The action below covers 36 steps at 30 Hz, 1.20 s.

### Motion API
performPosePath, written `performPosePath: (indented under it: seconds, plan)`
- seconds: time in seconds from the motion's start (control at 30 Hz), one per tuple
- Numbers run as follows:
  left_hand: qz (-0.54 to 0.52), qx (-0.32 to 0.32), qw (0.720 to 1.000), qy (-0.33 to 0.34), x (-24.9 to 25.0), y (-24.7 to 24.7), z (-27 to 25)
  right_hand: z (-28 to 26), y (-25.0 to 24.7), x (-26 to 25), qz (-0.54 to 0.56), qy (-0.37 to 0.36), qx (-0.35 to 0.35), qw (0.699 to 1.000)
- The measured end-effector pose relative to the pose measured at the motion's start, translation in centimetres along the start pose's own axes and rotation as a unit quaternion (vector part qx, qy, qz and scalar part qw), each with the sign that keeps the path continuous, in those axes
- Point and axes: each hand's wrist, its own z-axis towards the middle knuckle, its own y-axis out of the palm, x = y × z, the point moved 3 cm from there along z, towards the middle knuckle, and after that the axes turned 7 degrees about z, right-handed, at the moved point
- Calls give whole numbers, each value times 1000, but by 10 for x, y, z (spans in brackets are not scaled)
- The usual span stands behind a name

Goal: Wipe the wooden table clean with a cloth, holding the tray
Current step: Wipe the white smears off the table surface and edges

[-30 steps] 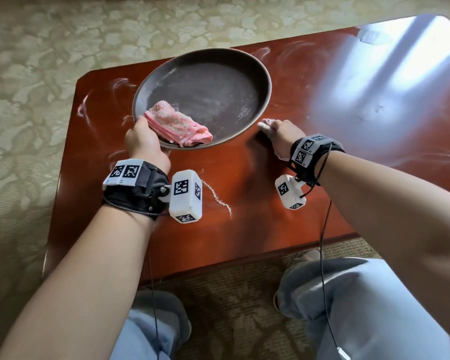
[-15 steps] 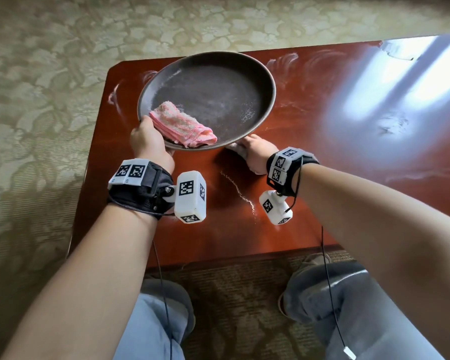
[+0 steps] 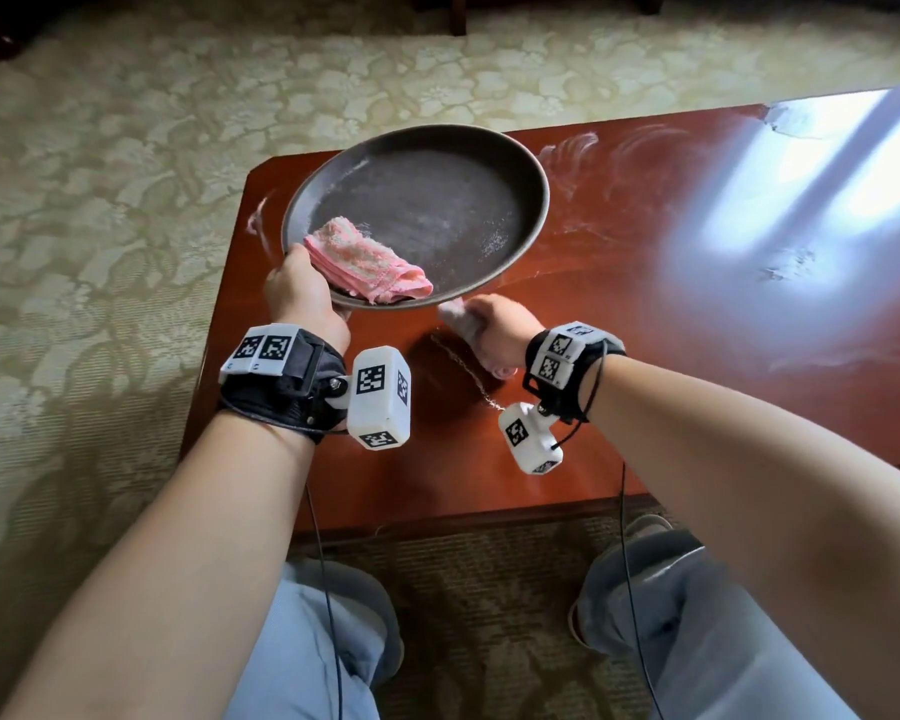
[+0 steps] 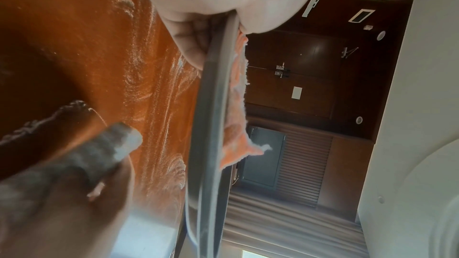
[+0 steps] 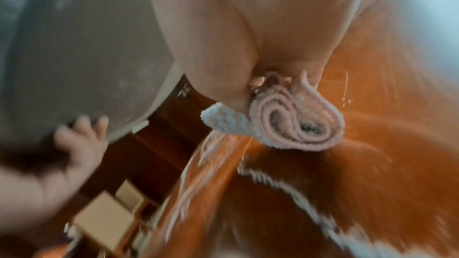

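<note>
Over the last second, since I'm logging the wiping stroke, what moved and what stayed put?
The right hand, gripping the rolled cloth, dragged it along the wooden table toward the person and leftward, past the tray's near rim, pushing white powder ahead of it. Unchanged: the left hand holds the tray by its rim, tilted above the table, with the pink folded cloth lying inside.

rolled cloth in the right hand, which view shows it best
The right wrist view: the rolled cloth shows end-on, its pink spiral layers clear. The head view shows only a blurred end past the right hand; the left wrist view shows it grey and blurred.
</note>
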Motion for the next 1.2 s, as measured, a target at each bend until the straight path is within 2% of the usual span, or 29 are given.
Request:
performPosePath:
  seconds: [0.13, 0.23, 0.33, 0.5, 0.6, 0.73, 1.1, 1.2]
  plan:
    - [5, 5, 1000, -4, -1, 14, 1, 12, -48, 36, 125, 89, 100, 983]
    - [8, 4, 1000, -14, -6, 25, 5, 19, -81, 70, 112, 135, 175, 969]
    - [11, -2, 1000, -22, -12, 35, 11, 26, -111, 97, 33, 175, 228, 957]
    - [5, -1, 1000, -25, -18, 45, 27, 46, -132, 117, -98, 215, 192, 952]
    - [13, 0, 999, -30, -20, 45, 36, 51, -132, 125, -164, 237, 145, 947]
    - [2, -3, 1000, -31, -22, 41, 43, 58, -118, 123, -195, 260, 130, 937]
    - [-9, 19, 1000, -18, -14, 12, 58, 96, -80, 93, -238, 171, 74, 953]
    - [-14, 24, 1000, -14, -10, 5, 63, 108, -61, 76, -240, 119, 54, 962]
